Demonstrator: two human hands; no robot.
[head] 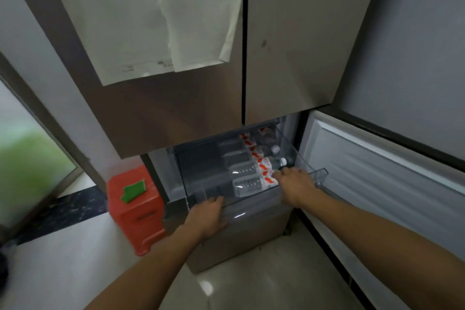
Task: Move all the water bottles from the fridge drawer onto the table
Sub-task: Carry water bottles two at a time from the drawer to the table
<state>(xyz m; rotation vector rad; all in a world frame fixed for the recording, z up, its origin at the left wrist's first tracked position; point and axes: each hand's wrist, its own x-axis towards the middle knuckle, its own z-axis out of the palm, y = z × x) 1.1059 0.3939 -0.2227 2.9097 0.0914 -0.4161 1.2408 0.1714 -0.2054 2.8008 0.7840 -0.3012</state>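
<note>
A clear plastic fridge drawer [319, 175] is pulled out below the closed upper doors. Several clear water bottles with red-and-white labels lie side by side in it, caps to the right; the nearest bottle [249, 186] lies along the front wall. My left hand [208, 216] rests on the drawer's front edge, fingers over the rim. My right hand [295, 185] reaches into the drawer's right end and its fingers curl over the neck end of the nearest bottle, hiding its cap. No table is in view.
The lower fridge door [377, 173] stands swung open on the right. A red plastic stool [136, 206] with a green patch stands on the floor left of the fridge. Paper sheets [161, 20] hang on the upper doors. A glass door is at the far left.
</note>
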